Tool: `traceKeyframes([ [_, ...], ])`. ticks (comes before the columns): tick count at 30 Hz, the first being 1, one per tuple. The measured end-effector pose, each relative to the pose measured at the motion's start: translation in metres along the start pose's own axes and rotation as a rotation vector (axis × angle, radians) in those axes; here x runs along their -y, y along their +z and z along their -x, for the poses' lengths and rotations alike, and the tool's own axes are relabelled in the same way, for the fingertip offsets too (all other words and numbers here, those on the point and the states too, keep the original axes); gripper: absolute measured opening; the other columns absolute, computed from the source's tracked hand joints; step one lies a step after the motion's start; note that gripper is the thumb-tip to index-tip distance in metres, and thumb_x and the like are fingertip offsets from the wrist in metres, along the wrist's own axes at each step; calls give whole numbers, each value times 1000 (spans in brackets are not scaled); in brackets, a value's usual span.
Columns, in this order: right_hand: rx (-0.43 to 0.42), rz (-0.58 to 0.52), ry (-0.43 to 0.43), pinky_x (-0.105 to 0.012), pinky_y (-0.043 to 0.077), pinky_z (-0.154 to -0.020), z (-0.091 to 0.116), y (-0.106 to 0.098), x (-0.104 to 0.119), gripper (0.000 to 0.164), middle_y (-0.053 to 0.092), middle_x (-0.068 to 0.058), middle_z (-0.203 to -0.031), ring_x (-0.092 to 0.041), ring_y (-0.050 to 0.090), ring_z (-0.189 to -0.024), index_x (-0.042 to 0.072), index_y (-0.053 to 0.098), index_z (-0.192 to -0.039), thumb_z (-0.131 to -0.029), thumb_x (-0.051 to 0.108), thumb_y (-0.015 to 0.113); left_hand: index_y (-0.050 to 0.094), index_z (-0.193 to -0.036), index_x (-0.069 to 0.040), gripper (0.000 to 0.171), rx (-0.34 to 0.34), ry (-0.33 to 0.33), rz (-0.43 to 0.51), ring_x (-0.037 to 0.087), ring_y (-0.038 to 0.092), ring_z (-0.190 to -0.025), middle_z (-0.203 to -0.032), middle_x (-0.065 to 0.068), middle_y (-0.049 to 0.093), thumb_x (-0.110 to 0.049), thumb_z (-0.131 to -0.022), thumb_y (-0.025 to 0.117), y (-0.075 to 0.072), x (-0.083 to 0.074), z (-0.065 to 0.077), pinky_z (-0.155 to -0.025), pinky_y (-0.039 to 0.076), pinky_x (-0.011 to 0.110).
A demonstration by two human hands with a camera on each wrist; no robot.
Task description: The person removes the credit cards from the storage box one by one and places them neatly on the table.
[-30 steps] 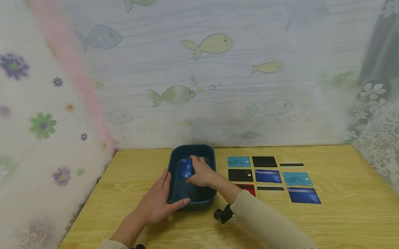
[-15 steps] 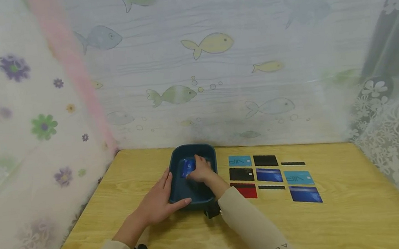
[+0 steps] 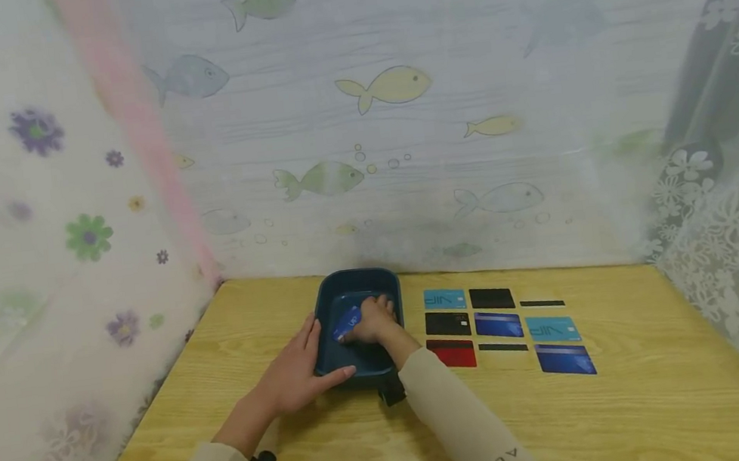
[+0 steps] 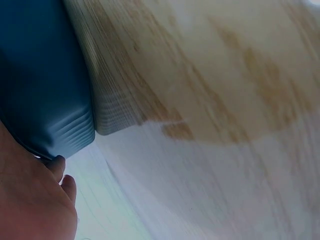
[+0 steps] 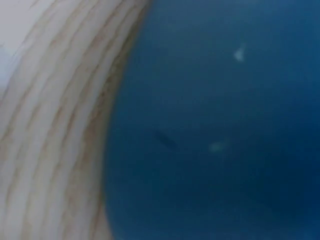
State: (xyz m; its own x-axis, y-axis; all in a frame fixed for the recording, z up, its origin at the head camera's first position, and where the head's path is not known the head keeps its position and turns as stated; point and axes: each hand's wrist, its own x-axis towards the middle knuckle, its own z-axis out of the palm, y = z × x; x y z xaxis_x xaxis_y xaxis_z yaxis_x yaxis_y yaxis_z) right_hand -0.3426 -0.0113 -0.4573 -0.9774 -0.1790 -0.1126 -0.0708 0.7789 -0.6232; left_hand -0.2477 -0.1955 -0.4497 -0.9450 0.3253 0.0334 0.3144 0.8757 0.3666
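Note:
A deep-blue plastic tub (image 3: pixel 366 368) stands on the table. My left hand (image 3: pixel 290 373) lies against its near left corner, fingers stretched along the left side and thumb spread across the front. In the left wrist view, fingertips of the left hand (image 4: pixel 37 195) touch the end of the tub (image 4: pixel 45 85). My right hand (image 3: pixel 374 321) is down inside the tub and grips a blue bank card (image 3: pixel 349 322) with light lettering, tilted within the walls. The right wrist view is filled by the tub's wall (image 5: pixel 210 100), with the hand and card out of sight.
Right of the tub, cards lie in rows: two light-blue cards (image 3: pixel 444 299), black cards (image 3: pixel 490 298), a red card (image 3: pixel 452 353) and dark-blue cards (image 3: pixel 565 359). Two dark strips (image 3: pixel 502 348) lie among them. Printed curtains (image 3: pixel 398 181) hang behind and beside the table (image 3: pixel 339 447).
My right hand has shifted slightly inside the tub, and the blue card has turned and tilted in its grip. More of the red card shows as the right arm moved left. My left hand stays put.

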Motion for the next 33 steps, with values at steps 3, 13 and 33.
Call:
traceKeyframes([
  [3,-24,-39,4,-59,32,-117,1,-1,1,109,32,-34,-153,-49,29,-145,-13,33,-151,-76,39,92,13,-163,1,118,-5,3,7,39,17,-155,-171,16,4,-83,-88,49,0,-1,-1,-120,27,58],
  [13,-133,-267,-54,-47,51,-97,3,-4,2,36,62,-20,-116,-35,59,-113,-2,59,-118,-87,5,75,13,-162,3,117,-11,8,2,40,18,-154,-171,18,4,-81,-89,49,0,0,0,-119,28,59],
  [33,-197,-324,-127,-46,53,-98,0,-5,2,36,66,-21,-124,-33,61,-116,-4,68,-124,-88,1,66,13,-162,2,119,-6,-8,-8,39,18,-155,-171,17,5,-84,-88,47,0,-3,1,-120,27,58],
])
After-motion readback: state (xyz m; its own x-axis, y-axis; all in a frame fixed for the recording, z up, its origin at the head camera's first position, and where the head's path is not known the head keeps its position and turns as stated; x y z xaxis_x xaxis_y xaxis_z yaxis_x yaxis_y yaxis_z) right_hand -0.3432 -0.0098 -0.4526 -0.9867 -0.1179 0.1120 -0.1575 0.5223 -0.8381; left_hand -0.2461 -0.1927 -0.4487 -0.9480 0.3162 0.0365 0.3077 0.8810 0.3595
